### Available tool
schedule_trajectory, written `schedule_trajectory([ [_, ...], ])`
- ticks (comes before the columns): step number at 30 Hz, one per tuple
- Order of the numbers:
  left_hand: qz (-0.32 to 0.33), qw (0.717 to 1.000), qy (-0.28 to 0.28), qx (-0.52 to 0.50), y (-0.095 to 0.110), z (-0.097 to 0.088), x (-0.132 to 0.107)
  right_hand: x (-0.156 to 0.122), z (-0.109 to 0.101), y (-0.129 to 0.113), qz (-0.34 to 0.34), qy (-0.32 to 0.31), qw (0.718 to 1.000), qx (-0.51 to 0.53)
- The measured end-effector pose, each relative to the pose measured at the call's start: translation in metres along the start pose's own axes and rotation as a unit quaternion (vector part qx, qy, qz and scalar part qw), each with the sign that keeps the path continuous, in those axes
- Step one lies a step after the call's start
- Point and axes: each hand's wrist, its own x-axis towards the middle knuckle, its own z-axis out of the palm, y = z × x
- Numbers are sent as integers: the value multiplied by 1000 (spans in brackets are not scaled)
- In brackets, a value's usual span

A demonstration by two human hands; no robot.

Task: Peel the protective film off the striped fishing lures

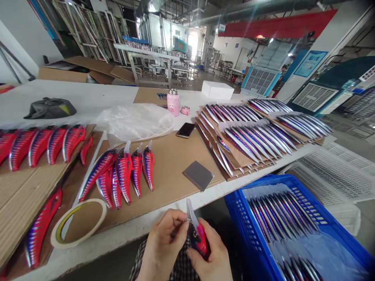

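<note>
In front of the table's edge my right hand (211, 249) is closed around a red and dark fishing lure (199, 239) with a clear lip pointing up. The thumb and fingertips of my left hand (168, 234) pinch at the lure's head, beside the base of the lip; what exactly they grip there is too small to make out. Several similar red and purple lures (124, 175) lie on the cardboard sheet (166, 168) beyond my hands. A dark grey rectangular sheet (199, 175), perhaps sandpaper, rests near the table edge.
A roll of masking tape (79, 223) and stacked cardboard with red lures (38, 183) are at left. Silver lures (249, 136) cover cardboard at right, above a blue crate (254, 234) of more. A phone (185, 130), plastic bag (137, 121) and pink bottle (173, 103) stand farther back.
</note>
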Motion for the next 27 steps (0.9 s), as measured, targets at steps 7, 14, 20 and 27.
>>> schedule_trajectory([
  [7,11,999,-21,29,7,-1,1,-1,0,2,8,-15,1000,0],
  [14,-52,997,-25,-46,8,-7,0,3,-6,2,1,-67,996,53],
  [20,65,997,-39,-32,11,-10,3,5,-9,8,-16,-82,994,74],
  [27,-22,995,-89,35,26,-10,-1,4,-9,13,-28,-79,995,53],
])
